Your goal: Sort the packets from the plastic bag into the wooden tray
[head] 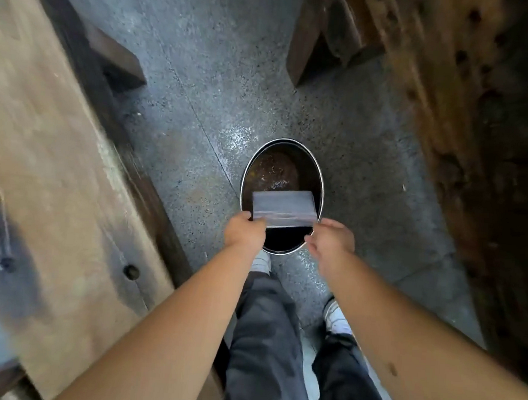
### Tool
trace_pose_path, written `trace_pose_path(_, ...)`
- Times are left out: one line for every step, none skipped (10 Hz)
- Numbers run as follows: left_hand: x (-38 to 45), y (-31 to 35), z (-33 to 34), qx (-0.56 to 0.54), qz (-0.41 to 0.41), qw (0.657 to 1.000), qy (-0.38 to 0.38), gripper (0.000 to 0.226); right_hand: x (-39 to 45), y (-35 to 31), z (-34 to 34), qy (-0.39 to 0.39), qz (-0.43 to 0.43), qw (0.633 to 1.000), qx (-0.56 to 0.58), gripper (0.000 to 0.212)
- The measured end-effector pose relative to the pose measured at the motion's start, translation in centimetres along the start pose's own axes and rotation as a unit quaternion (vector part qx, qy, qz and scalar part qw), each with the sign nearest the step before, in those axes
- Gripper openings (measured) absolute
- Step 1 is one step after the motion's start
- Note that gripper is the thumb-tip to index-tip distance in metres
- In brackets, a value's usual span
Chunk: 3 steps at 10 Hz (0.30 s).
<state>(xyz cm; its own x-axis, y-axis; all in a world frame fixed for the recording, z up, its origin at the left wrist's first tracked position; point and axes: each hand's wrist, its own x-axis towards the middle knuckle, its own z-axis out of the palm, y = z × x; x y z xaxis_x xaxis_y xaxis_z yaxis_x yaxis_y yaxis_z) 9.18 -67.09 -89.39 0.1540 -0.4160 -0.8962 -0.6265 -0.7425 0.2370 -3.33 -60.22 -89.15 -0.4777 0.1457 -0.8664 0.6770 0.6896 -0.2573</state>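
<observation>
Clear plastic bag (pixel 282 209) blurred, contents unreadable; bin (pixel 317 172) near rim hidden behind bag, hands.

Interior of a rustic eating place or workshop-like room: a speckled grey terrazzo floor (pixel 221 81) runs between a long, worn pale wooden bench (pixel 50 160) and rough dark timber furniture (pixel 480 121); a round black metal-rimmed waste bin (pixel 313 175) stands on the floor.

Translucent grey plastic bag (pixel 282 209), black silver-rimmed bin (pixel 314 178), speckled grey floor (pixel 218 71), brown wood bench (pixel 43 122)
</observation>
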Motion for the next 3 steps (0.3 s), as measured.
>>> trace_pose_path(-1.7,0.8,-0.5,0.09,0.026,0.994,-0.061,0.055,-1.1,0.1,-0.6,-0.017,-0.021,0.997,-0.066,0.034)
trace_pose_path(-5.0,1.7,-2.6,0.212,0.072,0.972,-0.072,0.07,-4.6,-0.4,-2.2,-0.037,-0.03,0.985,-0.166,0.044)
trace_pose_path(-10.4,2.1,-5.5,0.31,0.162,0.936,-0.042,0.076,-10.3,-1.3,-5.3,-0.047,-0.087,0.94,-0.327,0.052)
